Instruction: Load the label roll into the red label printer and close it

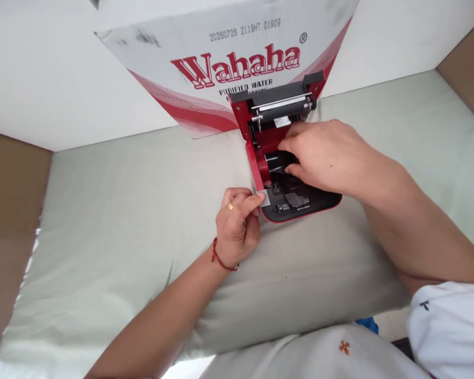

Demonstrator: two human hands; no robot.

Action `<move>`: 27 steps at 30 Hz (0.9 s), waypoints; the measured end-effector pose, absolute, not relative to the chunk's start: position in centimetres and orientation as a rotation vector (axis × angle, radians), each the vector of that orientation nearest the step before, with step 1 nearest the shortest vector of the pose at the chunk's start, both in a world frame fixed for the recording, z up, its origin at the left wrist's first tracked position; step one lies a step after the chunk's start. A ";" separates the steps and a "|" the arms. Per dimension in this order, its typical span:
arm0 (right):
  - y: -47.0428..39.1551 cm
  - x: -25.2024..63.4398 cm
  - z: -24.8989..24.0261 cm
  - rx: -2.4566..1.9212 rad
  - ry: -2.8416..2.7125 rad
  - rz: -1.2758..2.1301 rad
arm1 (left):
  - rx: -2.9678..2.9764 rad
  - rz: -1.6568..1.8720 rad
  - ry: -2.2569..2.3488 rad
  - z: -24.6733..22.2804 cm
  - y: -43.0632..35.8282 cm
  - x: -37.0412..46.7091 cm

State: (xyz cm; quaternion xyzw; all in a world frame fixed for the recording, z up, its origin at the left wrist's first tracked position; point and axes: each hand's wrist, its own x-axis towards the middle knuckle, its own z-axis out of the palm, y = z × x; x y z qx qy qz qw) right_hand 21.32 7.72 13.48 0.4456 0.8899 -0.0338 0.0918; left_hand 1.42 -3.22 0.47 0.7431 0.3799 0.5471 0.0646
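A red and black label printer (300, 212) stands on the cloth with its lid raised against the carton. Inside its compartment lies a glossy black roll (275, 161). My right hand (327, 155) reaches in from the right, thumb and fingers closed around the right end of that roll; part of the grip is hidden. At the front left corner my left hand (239, 221) is closed, its forefinger pressed on a small grey square piece (265, 199) at the printer's edge. The black roller (282, 109) and a pale tab (282, 122) show under the lid.
Behind the printer stands a large white and red Wahaha water carton (237, 68). Pale green cloth (142, 210) covers the surface, with its front edge near my body. Brown cardboard panels (13, 221) stand at the far left and upper right.
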 end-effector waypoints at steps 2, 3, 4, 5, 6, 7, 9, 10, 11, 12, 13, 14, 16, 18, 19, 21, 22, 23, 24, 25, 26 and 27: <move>7.9 21.2 13.3 1.330 2.638 -0.070 | 2.228 1.646 1.116 0.5 -3.2 1.5; 7.9 21.1 13.3 1.327 2.628 -0.061 | 2.220 1.639 1.104 0.5 -3.2 1.5; 7.9 20.9 13.3 1.324 2.616 -0.057 | 2.213 1.630 1.095 0.5 -3.2 1.6; 7.9 20.7 13.4 1.327 2.601 -0.056 | 2.209 1.621 1.089 0.5 -3.2 1.6; 7.9 20.4 13.5 1.337 2.587 -0.056 | 2.208 1.614 1.086 0.5 -3.2 1.6; 7.9 20.2 13.6 1.353 2.571 -0.057 | 2.207 1.608 1.084 0.4 -3.2 1.6; 7.8 19.8 13.7 1.399 2.544 -0.056 | 2.207 1.594 1.086 0.4 -3.2 1.6; 7.8 19.7 13.7 1.415 2.541 -0.054 | 2.209 1.587 1.093 0.4 -3.2 1.5; 7.9 19.6 13.6 1.418 2.547 -0.053 | 2.212 1.583 1.098 0.3 -3.2 1.5; 7.9 19.6 13.6 1.411 2.552 -0.056 | 2.214 1.581 1.099 0.3 -3.2 1.5; 8.0 19.7 13.5 1.396 2.556 -0.064 | 2.216 1.580 1.099 0.3 -3.2 1.5; 8.1 19.8 13.4 1.377 2.559 -0.074 | 2.217 1.583 1.098 0.3 -3.2 1.5; 8.3 19.9 13.2 1.345 2.556 -0.092 | 2.215 1.590 1.097 0.3 -3.1 1.5; 8.5 19.9 13.1 1.337 2.551 -0.083 | 2.214 1.588 1.101 0.4 -3.1 1.6; 8.6 19.8 13.0 1.336 2.554 -0.072 | 2.213 1.588 1.105 0.4 -3.1 1.5; 8.6 19.7 13.0 1.341 2.560 -0.072 | 2.213 1.586 1.110 0.4 -3.1 1.5; 8.5 19.7 13.2 1.346 2.562 -0.096 | 2.215 1.586 1.106 0.4 -3.1 1.5; 8.3 19.7 13.5 1.345 2.570 -0.139 | 2.217 1.587 1.100 0.4 -3.1 1.4; 8.1 20.0 14.0 1.341 2.581 -0.193 | 2.216 1.587 1.091 0.4 -3.1 1.3; 7.8 20.4 14.7 1.329 2.599 -0.254 | 2.212 1.589 1.081 0.4 -3.1 1.3; 7.5 21.1 15.6 1.314 2.630 -0.311 | 2.203 1.591 1.072 0.3 -3.1 1.2; 7.2 22.1 16.5 1.305 2.674 -0.361 | 2.189 1.592 1.069 0.2 -3.1 1.2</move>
